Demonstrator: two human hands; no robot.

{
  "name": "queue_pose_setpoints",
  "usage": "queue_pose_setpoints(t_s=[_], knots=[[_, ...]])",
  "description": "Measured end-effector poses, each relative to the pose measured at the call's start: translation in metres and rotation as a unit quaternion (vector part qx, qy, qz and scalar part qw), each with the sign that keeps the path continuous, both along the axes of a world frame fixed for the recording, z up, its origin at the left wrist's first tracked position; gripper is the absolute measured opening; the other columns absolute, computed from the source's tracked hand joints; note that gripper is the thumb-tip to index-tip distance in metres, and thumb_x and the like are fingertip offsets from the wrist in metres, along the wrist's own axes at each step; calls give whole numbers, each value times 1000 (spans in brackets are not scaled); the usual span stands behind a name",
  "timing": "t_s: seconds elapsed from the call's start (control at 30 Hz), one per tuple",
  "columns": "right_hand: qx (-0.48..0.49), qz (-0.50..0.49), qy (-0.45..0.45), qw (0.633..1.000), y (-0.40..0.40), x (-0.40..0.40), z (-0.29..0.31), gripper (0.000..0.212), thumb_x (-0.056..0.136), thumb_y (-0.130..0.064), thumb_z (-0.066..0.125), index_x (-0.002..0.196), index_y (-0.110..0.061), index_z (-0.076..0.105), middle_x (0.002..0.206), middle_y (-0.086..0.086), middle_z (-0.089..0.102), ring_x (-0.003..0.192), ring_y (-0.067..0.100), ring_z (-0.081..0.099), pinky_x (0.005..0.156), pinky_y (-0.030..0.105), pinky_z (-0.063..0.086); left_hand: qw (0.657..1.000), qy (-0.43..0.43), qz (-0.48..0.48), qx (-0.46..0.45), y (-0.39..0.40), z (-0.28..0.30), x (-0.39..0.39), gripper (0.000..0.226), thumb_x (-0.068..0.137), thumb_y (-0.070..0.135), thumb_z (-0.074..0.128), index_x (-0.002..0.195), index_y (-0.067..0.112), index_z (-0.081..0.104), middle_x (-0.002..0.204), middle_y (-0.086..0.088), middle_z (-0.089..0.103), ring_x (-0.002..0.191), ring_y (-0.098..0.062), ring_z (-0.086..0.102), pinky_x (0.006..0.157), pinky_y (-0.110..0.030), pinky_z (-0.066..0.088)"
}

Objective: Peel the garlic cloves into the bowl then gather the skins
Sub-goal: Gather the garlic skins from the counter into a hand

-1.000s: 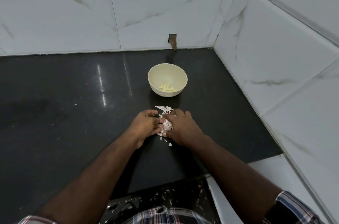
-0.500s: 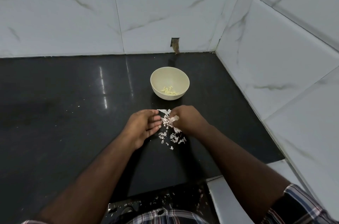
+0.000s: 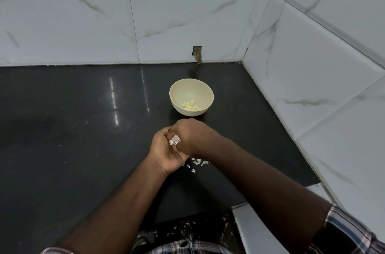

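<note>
Peeled cloves [image 3: 192, 106] lie in the cream bowl [image 3: 179, 92] on the black counter [image 3: 83, 128]. The left hand [image 3: 166, 151] is cupped, fingers curled round a wad of skins [image 3: 174, 140]; the right hand [image 3: 188, 136] curls over it, pressing skins in. Loose skins [image 3: 198, 163] remain on the counter just below the hands. Judgement: the skins are papery, near weightless, easily scattered; sweep them together and pinch clusters rather than single flakes.
</note>
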State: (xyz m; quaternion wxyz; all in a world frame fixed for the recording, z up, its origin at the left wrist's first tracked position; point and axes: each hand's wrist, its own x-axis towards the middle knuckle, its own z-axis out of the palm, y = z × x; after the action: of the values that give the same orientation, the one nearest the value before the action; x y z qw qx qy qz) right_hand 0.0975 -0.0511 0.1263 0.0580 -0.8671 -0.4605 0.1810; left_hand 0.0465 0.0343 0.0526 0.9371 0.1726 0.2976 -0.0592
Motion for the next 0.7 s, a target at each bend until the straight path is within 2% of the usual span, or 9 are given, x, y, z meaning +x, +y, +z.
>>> queue_pose_setpoints(t_s=[0.1,0.23,0.3,0.43,0.6,0.7], knots=[[-17,17,-11,1000,2,-3,3,37,90,-9,59,125,-17,66,116,6,67,107,24,63,74,27,36,1000,-2,13,-4,-1,-2,0,28,75,19,53,89,3,71,85,-9,69,75,-24,69,65,-33,58],[-9,17,6,1000,0,-2,12,48,83,-9,61,129,-24,64,113,1,70,104,21,65,82,29,48,1000,-8,24,-2,-1,-1,1,37,89,22,48,79,2,77,83,-9,71,73,-23,71,65,-33,59],[-4,17,19,1000,-2,1,18,49,81,-9,61,127,-26,65,112,-2,71,102,21,65,83,33,53,1000,-16,25,8,-1,3,1,41,95,24,45,83,1,77,86,-11,73,75,-24,72,66,-33,59],[12,23,14,1000,-5,4,28,51,83,-4,57,126,-30,67,120,-5,69,103,20,64,84,36,55,999,-6,32,24,-4,11,1,32,94,21,49,92,1,74,91,-13,74,76,-26,74,63,-37,62],[58,-34,-9,998,-8,9,27,41,88,-2,53,117,-26,71,108,0,68,87,14,54,70,27,40,999,12,44,25,-5,11,3,33,99,18,43,93,4,72,94,-14,76,76,-28,76,62,-43,62],[87,-12,-10,996,-7,9,21,37,86,-3,57,114,-22,72,112,1,68,99,20,62,77,32,48,999,7,41,33,-7,13,4,31,102,20,40,96,5,67,85,-13,76,69,-26,75,56,-41,61]])
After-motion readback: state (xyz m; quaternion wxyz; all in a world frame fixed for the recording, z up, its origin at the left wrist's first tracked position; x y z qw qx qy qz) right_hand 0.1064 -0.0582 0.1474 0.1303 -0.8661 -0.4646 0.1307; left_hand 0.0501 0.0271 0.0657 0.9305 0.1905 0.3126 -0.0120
